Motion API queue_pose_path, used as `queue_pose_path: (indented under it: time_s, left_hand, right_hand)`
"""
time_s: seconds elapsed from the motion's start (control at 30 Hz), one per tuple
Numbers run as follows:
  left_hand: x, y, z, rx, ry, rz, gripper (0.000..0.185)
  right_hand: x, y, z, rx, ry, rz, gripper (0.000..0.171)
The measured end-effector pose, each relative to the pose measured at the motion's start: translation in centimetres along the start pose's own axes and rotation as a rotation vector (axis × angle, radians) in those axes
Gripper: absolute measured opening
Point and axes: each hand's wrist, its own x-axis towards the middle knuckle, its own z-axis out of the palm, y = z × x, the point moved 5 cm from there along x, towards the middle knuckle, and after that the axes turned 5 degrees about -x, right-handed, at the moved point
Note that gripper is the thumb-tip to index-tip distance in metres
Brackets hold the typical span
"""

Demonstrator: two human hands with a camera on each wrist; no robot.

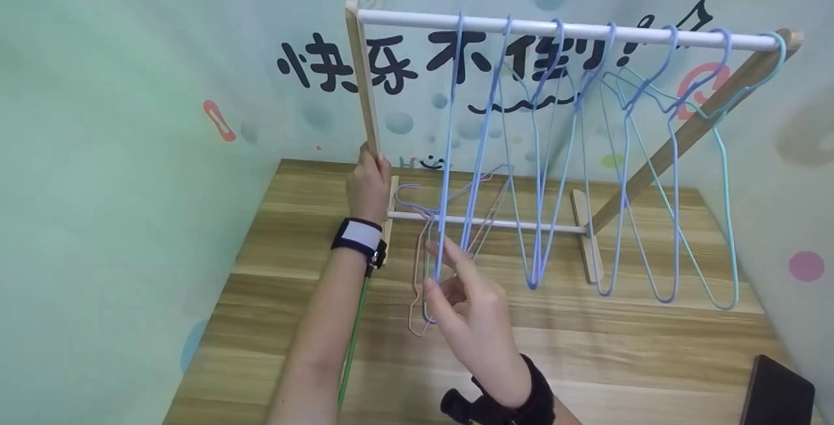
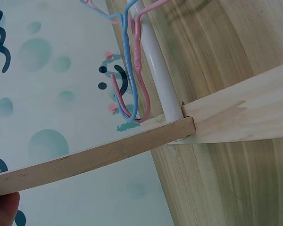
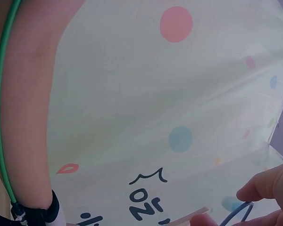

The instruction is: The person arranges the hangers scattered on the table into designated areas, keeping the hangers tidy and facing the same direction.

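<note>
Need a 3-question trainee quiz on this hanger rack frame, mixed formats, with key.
1. True or false: the left hand grips the rack's wooden upright.
2. Which hanger does the right hand pinch? A) the leftmost blue hanger on the white top rail B) the rightmost teal hanger C) none
3. Fill in: the pink hanger hangs from the lower ___ crossbar.

Key: 1 true; 2 A; 3 white.

left hand (image 1: 368, 184): fingers curled, gripping | right hand (image 1: 472, 321): fingertips pinching
</note>
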Motion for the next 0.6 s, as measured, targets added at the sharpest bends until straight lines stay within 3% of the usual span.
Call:
queue_pose_path:
  time_s: [0.4, 0.6]
  left_hand:
    - [-0.2, -0.1, 0.1, 0.007, -0.009, -0.026, 0.024]
    - [-0.1, -0.1, 0.1, 0.016, -0.014, -0.034, 0.029]
  right_hand:
    - [-1.4, 0.5, 0.1, -0.058, 0.011, -0.050, 0.052]
    - [-2.7, 1.1, 0.3, -0.062, -0.002, -0.075, 0.049]
